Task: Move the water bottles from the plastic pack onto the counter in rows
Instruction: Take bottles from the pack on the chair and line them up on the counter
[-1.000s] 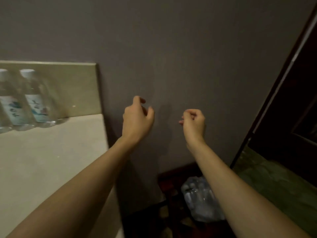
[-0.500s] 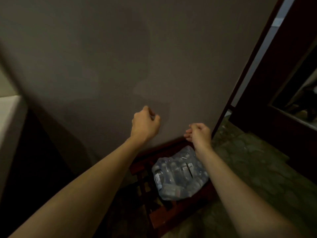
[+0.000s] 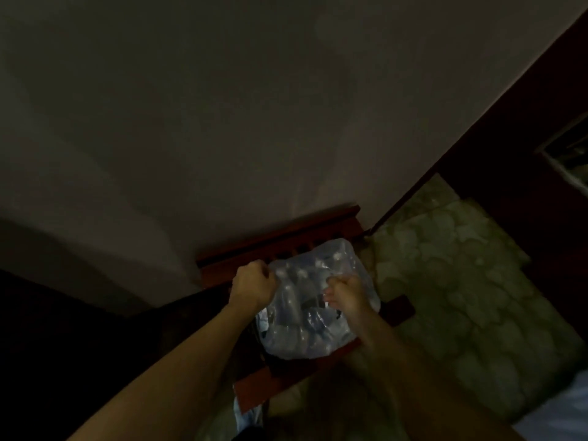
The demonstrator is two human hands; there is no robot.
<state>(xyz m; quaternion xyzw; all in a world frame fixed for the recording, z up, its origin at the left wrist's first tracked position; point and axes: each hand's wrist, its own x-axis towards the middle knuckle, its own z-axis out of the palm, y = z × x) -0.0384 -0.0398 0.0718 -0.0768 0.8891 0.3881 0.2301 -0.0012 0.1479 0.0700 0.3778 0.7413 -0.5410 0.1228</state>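
A clear plastic pack (image 3: 313, 332) holding several water bottles rests on a low reddish wooden rack (image 3: 276, 246) against the wall. My left hand (image 3: 253, 286) is fisted at the pack's upper left edge, fingers curled on the plastic wrap. My right hand (image 3: 345, 296) is over the pack's right side, fingers bent down onto the wrap. The frame is dim and blurred, so single bottles are hard to make out. The counter is out of view.
A grey wall (image 3: 254, 122) fills the upper frame. A dark door frame (image 3: 477, 128) runs diagonally at right. Mottled greenish floor (image 3: 461, 281) lies right of the rack. A dark cabinet side (image 3: 63, 345) is at left.
The view turned from the counter down to the pack. Both hands dropped from chest height in front of the wall onto the top of the plastic pack.
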